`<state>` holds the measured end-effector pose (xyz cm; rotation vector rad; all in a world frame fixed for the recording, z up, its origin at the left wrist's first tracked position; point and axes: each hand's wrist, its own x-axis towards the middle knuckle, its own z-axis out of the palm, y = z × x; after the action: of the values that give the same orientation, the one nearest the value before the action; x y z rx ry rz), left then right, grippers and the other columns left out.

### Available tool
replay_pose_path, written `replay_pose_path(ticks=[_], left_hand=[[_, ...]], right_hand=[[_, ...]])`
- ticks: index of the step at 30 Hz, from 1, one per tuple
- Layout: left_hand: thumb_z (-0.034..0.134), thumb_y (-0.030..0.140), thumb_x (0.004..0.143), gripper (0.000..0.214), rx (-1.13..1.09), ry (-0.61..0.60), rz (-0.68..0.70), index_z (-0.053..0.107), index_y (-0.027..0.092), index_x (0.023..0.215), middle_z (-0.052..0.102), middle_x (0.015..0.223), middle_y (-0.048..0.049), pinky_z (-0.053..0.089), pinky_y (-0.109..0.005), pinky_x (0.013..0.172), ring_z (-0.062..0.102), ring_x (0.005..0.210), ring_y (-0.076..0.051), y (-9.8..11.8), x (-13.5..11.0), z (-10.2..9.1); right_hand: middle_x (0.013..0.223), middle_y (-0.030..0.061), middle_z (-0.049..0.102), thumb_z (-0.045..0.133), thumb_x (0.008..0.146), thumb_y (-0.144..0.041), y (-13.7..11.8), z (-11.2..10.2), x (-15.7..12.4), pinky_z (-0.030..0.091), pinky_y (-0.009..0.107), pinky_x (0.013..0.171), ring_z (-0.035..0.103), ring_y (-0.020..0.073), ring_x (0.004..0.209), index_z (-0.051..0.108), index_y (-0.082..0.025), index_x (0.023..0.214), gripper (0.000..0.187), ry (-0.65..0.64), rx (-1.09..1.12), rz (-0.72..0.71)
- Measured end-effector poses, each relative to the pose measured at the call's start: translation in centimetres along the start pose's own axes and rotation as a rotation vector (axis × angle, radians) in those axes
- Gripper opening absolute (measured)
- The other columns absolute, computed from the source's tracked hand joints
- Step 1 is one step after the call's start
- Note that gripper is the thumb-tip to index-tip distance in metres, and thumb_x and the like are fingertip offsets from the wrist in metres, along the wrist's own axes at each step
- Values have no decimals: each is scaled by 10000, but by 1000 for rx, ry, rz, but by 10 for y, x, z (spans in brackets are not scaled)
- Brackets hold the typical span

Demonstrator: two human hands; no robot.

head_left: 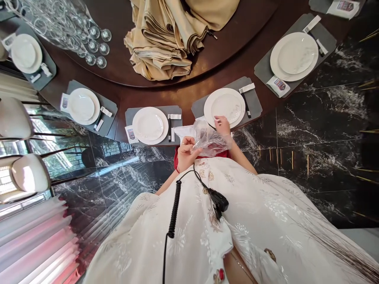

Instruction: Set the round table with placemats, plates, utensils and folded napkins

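Note:
Bunched between my hands at the table edge is a clear, crinkled plastic bag (211,139). My left hand (186,154) has its fingers closed on the bag's near left side. The fingers of my right hand (222,125) are pinched together over the near rim of a white plate (213,99), beside a thin dark strip; what they grip is too small to make out. The bag lies across the right wrist. Under and left of the bag, a white cloth or paper (184,131) lies at the edge.
Place settings line the table (118,94): grey placemats (254,101), stacked plates (149,125), black chopsticks (169,130) and small printed packets (131,134). Folded gold cloths (166,43) and several glasses (100,62) stand on the round turntable (118,75). A coiled black cord (174,209) hangs before me.

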<state>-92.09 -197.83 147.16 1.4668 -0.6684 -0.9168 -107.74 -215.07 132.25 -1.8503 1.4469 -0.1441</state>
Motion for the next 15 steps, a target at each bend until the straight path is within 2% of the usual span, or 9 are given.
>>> replay_pose_path(ticks=[3,5,6,8,10,12,15], left_hand=[[792,714,715,741,-36,-7,29,373,151,478,490,824,-67,414,-348,762,481,798,-177,1,10,15],[801,714,704,746,-54,-54,40,375,149,468,496,829,-71,419,-350,759,482,793,-177,1,15,24],[801,720,698,750,-56,-82,37,378,149,461,501,833,-73,423,-351,760,482,793,-177,2,18,29],[812,729,676,757,-64,-152,23,384,149,445,507,840,-76,430,-350,761,484,797,-177,1,22,36],[835,728,642,759,-90,-242,12,391,149,431,503,837,-75,434,-346,751,482,796,-177,0,24,43],[850,717,627,758,-110,-316,19,393,148,424,497,832,-74,437,-343,741,483,796,-176,-2,25,47],[832,698,677,746,-105,-336,66,397,144,431,495,835,-74,442,-341,734,487,795,-172,-6,27,49]], right_hand=[[1172,118,710,480,1007,-375,-11,-66,-13,559,352,917,688,213,1010,700,-185,1247,377,186,269,-33],[1111,91,728,548,979,-453,-28,-99,-27,553,362,929,691,225,1030,743,-221,1147,346,151,355,-129],[1083,80,737,579,963,-466,-39,-108,-32,549,368,944,690,232,1038,761,-232,1088,322,58,356,-191],[1033,71,751,623,938,-429,-62,-113,-38,536,383,979,689,245,1042,780,-232,983,256,-211,266,-311],[1012,102,755,620,929,-318,-85,-103,-37,513,401,1010,681,270,1055,780,-194,908,204,-408,58,-381],[1064,155,743,571,931,-203,-101,-87,-33,496,405,1008,674,297,1077,774,-147,911,212,-426,-168,-349],[1215,207,703,493,961,-132,-114,-71,-30,501,379,937,686,302,1059,764,-121,1049,285,-309,-358,-182]])
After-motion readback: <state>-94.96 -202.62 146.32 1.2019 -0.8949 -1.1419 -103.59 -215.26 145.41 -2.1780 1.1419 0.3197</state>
